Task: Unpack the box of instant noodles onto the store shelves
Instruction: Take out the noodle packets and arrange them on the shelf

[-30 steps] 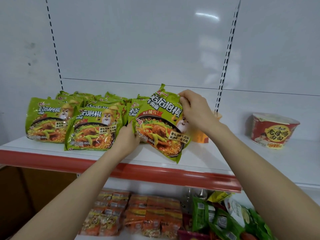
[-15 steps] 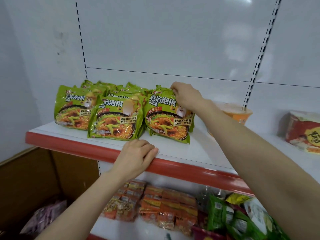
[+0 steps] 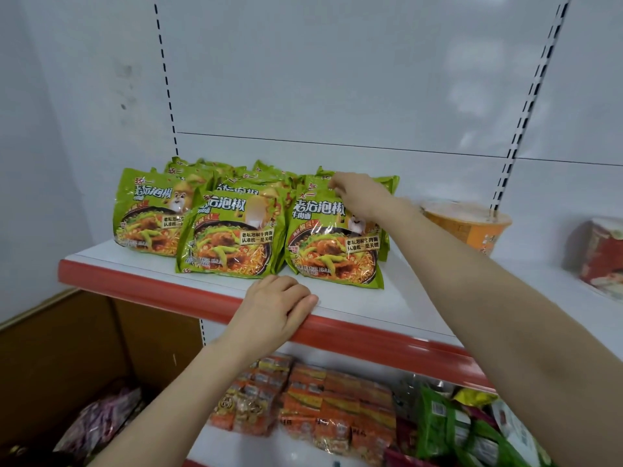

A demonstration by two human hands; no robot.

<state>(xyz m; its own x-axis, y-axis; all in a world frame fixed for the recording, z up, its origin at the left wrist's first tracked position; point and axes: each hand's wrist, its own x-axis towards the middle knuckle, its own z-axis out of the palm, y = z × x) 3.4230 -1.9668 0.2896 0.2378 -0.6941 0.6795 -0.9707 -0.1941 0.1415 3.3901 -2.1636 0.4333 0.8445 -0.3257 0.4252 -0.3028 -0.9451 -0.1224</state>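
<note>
Several green instant-noodle packs (image 3: 229, 237) stand upright in rows on the white top shelf (image 3: 414, 298). My right hand (image 3: 359, 197) reaches over the rightmost front green pack (image 3: 332, 251) and pinches its top edge with curled fingers. My left hand (image 3: 276, 306) rests on the shelf's red front lip (image 3: 151, 286), fingers relaxed and laid over the edge, holding nothing. The brown cardboard box (image 3: 67, 348) stands open at the lower left with pinkish packs (image 3: 101, 423) inside.
An orange cup-noodle bowl (image 3: 468, 224) sits right of the green packs, and a red bowl (image 3: 600, 254) farther right. Bare shelf lies between them. The lower shelf holds orange packs (image 3: 320, 399) and green packs (image 3: 472, 436).
The rightmost green pack went from tilted in both hands to standing on the shelf. My left hand let go and dropped to the shelf lip. My right hand stays at the pack's top.
</note>
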